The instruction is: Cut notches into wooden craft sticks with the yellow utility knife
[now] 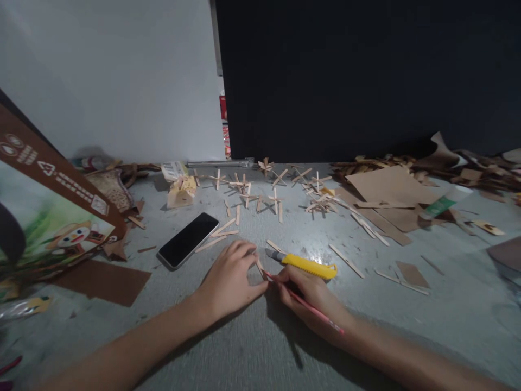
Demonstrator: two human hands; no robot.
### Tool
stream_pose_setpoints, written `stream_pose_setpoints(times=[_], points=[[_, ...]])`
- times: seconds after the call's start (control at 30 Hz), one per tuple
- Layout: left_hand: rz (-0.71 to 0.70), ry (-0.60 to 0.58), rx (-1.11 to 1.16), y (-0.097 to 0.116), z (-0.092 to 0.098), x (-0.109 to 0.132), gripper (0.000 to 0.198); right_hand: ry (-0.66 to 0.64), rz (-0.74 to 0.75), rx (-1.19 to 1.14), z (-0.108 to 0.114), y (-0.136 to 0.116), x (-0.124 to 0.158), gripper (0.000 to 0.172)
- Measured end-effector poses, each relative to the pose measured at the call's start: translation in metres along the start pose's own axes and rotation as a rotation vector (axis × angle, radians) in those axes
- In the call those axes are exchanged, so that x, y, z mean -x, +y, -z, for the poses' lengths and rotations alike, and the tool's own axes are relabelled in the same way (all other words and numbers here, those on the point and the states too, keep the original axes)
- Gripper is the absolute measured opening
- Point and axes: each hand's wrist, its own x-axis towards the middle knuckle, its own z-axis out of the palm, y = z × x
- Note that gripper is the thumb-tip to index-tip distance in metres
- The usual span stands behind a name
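My left hand point(232, 279) holds a short wooden stick point(259, 266) between its thumb and fingers, close above the grey table. In my right hand point(311, 301) is a thin red pencil-like tool point(315, 310), its tip touching or very near the stick. Just beyond my right hand lies a yellow utility knife point(309, 265) with its blade end pointing left. A black phone point(189, 240) rests to the left of my left hand. Several crossed wooden stick pieces point(275, 202) stand or lie farther back.
Loose sticks point(347, 260) lie on the right of the grey table point(244, 353). Brown cardboard sheets point(393, 187) and scraps are piled at the back right. A printed bag point(61, 217) stands at the left, beside a brown card piece point(109, 282). Crumpled yellowish paper point(181, 190) sits at the back.
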Motion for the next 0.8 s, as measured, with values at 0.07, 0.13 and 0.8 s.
stream_pose_setpoints(times=[0.07, 0.13, 0.8], points=[[-0.001, 0.003, -0.002, -0.0003, 0.0000, -0.0001, 0.023, 0.023, 0.013, 0.009, -0.0015, 0.0008, -0.0003, 0.016], [-0.005, 0.005, -0.001, -0.0010, -0.0005, 0.0000, 0.023, 0.027, 0.012, 0.017, -0.0023, 0.0012, -0.0006, 0.015], [-0.002, -0.003, 0.003, -0.0014, -0.0017, 0.0007, 0.021, 0.003, -0.053, 0.018, -0.0018, 0.0040, 0.0002, 0.013]])
